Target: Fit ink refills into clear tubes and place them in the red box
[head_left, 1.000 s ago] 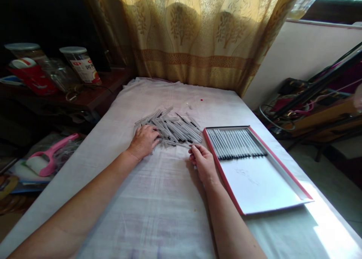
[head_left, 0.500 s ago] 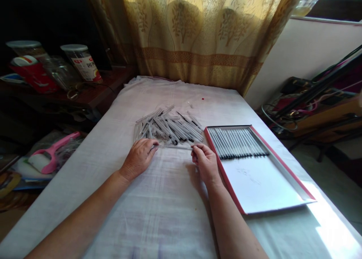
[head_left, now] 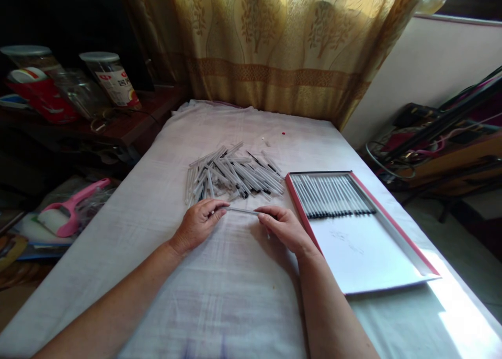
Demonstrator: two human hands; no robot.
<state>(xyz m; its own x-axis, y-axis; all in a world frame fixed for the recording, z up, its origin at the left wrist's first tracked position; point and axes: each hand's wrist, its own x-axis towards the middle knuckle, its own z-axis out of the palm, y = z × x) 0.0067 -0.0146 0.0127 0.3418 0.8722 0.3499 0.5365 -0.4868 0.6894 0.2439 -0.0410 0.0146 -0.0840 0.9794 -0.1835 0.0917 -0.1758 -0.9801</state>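
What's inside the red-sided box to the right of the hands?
The red-sided box holds a row of black-ended pen-like sticks at its far end. Nearer, its white base shows, with faint grey marks. The base beneath the sticks is mostly hidden.

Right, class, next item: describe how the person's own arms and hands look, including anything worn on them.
The left forearm and right forearm are bare, with no sleeve in view. The left hand and right hand are ungloved. No watch or bracelet shows at either wrist, and no ring on the visible fingers.
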